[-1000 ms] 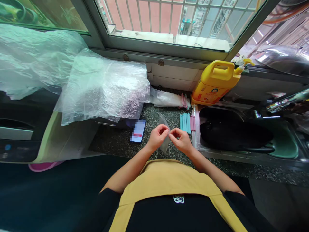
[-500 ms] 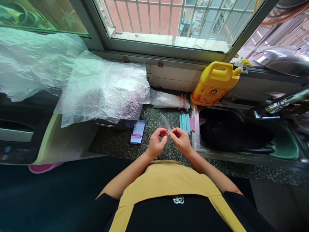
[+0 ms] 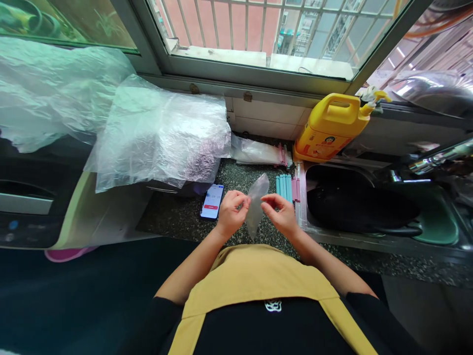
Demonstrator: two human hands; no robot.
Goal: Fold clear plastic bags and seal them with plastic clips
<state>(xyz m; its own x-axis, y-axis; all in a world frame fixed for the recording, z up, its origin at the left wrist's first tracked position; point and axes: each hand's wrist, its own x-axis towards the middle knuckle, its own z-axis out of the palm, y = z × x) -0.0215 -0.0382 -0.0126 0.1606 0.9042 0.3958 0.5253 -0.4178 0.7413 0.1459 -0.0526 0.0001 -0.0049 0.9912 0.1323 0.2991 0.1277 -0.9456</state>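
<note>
A small clear plastic bag (image 3: 256, 207) hangs over the counter, its far end pointing toward the window. My left hand (image 3: 232, 211) pinches the bag's left edge between thumb and fingers. Just off the bag's right side is my right hand (image 3: 280, 213), thumb and forefinger apart with nothing seen between them. Beyond the right hand lie several teal sealing clips (image 3: 284, 186), with pink clips (image 3: 296, 189) beside them. A phone (image 3: 212, 201) with its screen lit rests left of my left hand.
More clear bags with pink clips (image 3: 260, 152) lie along the wall. A yellow pump jug (image 3: 328, 128) stands behind the sink (image 3: 302, 197), which holds a black pan (image 3: 358, 209). Large plastic sheeting (image 3: 158, 133) covers things at the left, near a dark appliance (image 3: 33, 197).
My hands have moved apart. The bag now shows spread lengthwise from my left hand, and my right fingers have come off it.
</note>
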